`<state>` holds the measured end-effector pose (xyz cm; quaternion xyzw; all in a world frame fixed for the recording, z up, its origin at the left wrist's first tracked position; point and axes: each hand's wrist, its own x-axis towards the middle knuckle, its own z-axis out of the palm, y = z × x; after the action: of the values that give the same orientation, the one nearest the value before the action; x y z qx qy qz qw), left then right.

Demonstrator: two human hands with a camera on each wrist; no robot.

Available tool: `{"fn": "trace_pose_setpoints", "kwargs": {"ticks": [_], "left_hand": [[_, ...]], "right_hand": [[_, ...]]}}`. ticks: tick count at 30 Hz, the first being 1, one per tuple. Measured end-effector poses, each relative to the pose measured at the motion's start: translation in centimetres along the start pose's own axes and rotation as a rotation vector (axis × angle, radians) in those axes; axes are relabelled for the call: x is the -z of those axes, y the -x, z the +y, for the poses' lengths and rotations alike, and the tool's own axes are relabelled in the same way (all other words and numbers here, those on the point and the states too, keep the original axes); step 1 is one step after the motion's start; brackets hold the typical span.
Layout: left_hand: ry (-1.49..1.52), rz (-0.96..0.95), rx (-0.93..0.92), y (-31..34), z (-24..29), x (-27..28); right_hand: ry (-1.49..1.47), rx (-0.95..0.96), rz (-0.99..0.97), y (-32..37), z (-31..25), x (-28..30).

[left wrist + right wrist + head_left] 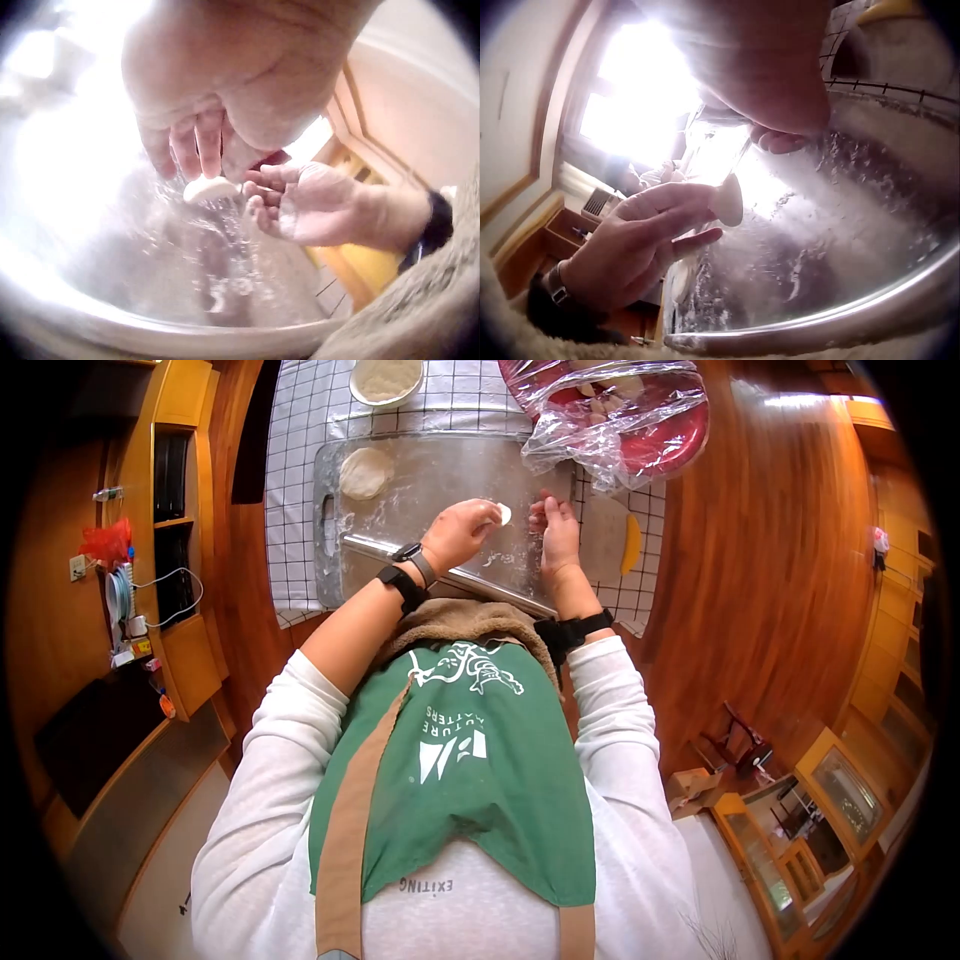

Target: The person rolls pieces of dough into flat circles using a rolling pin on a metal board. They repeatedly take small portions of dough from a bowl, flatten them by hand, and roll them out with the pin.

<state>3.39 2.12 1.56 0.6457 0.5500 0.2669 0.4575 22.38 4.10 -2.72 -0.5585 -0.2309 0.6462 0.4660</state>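
My left hand (463, 528) pinches a small pale disc of dough (505, 514) between its fingertips, over a floured metal board (440, 470). In the right wrist view the dough (730, 201) stands on edge in that grip. Just to the right, my right hand (558, 535) holds nothing; its fingers (262, 199) are loosely bent toward the dough. A flat round of dough (367, 473) lies on the board's far left. Along the near side, a long shiny metal bar (440, 572) runs diagonally under my left wrist.
A white bowl (387, 382) with pale contents stands beyond the board. At the far right is a red basin (665, 430) under crumpled clear plastic. Beside the board, a pale flat thing with a yellow edge (631, 545) rests on the checked cloth (295, 480).
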Motion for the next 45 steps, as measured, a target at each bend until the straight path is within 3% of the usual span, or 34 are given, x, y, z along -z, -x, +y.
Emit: {"fn": "trace_pose_setpoints", "kwargs": {"ticks": [1, 2, 3, 4, 6, 7, 8, 10, 11, 14, 16, 19, 22, 23, 25, 28, 32, 35, 37, 38, 40, 43, 44, 45], "left_hand": [[-0.159, 0.012, -0.158, 0.2, -0.5, 0.4], [-0.315, 0.025, -0.314, 0.4, -0.8, 0.6], [-0.284, -0.041, -0.142, 0.5, -1.4, 0.8], [-0.287, -0.041, -0.145, 0.6, -2.3, 0.8], [-0.297, 0.079, -0.053, 0.9, -3.3, 0.7], [-0.333, 0.09, -0.069, 1.0, -3.6, 0.6], [-0.335, 0.092, -0.069, 1.0, -3.9, 0.5], [-0.263, 0.117, -0.02, 1.1, -3.0, -0.1], [-0.264, 0.117, -0.02, 0.9, -2.8, -0.6], [-0.16, 0.031, 0.219, 0.0, -2.0, -1.4], [-0.333, 0.109, 0.129, -0.9, -3.7, -2.9], [-0.28, 0.257, 0.055, -1.1, -4.3, -3.4], [-0.228, 0.228, 0.092, -0.9, -3.6, -2.8], [-0.228, 0.227, 0.093, -0.9, -3.5, -2.6], [-0.222, 0.145, 0.153, -1.0, -3.3, -2.4], [-0.177, 0.279, 0.103, -1.3, -2.8, -2.5], [-0.441, 0.197, 0.035, -2.1, -3.5, -2.7], [-0.483, 0.213, -0.127, -2.5, -2.6, -2.0], [-0.434, -0.015, 0.024, -2.8, -2.0, -1.7], [-0.434, -0.02, 0.02, -2.8, -1.9, -1.7], [-0.468, -0.064, 0.197, -2.5, -1.7, -1.7], [-0.499, -0.105, 0.16, -1.4, -2.1, -0.1], [-0.504, -0.097, 0.164, -1.1, -2.3, 0.6], [-0.554, -0.206, 0.24, -0.7, -2.2, 1.7]], "right_hand": [[-0.003, 0.004, 0.003, 0.1, 0.6, 0.3], [0.294, 0.203, -0.039, 0.6, 1.2, 0.7], [0.589, 0.403, -0.085, 0.9, 1.5, 0.8], [0.586, 0.406, -0.083, 1.8, 1.1, 0.4], [0.869, 0.443, -0.199, 3.4, 0.3, -0.5], [0.941, 0.602, -0.164, 3.3, 0.8, -1.0], [0.939, 0.604, -0.165, 2.9, 1.3, -1.4], [1.207, 0.795, -0.116, 1.9, 2.5, -1.7], [1.206, 0.796, -0.117, 1.5, 3.0, -1.7], [1.201, 0.682, -0.134, 0.8, 3.2, -2.0], [1.221, 0.577, -0.148, 1.0, 2.7, -2.2], [1.305, 0.601, -0.171, 1.2, 2.1, -2.4], [1.057, 0.503, -0.081, 0.8, 2.0, -2.5], [1.057, 0.501, -0.081, 0.7, 2.0, -2.5], [1.15, 0.312, -0.068, 0.9, 1.6, -3.0], [1.024, 0.328, -0.03, 0.6, 1.4, -3.4], [1.068, 0.281, -0.083, 0.7, 1.7, -3.2], [0.96, 0.426, -0.022, 1.6, 1.4, -1.5], [0.989, 0.203, -0.361, 4.3, -0.3, -0.2], [0.988, 0.202, -0.355, 5.5, -0.4, 0.7], [1.302, 0.749, -0.708, 7.1, -0.1, 2.1], [1.509, 0.702, -0.838, 7.5, 1.8, 2.7], [1.506, 0.711, -0.845, 7.4, 2.2, 3.0], [1.431, 0.661, -0.792, 7.7, 1.9, 2.8]]}}
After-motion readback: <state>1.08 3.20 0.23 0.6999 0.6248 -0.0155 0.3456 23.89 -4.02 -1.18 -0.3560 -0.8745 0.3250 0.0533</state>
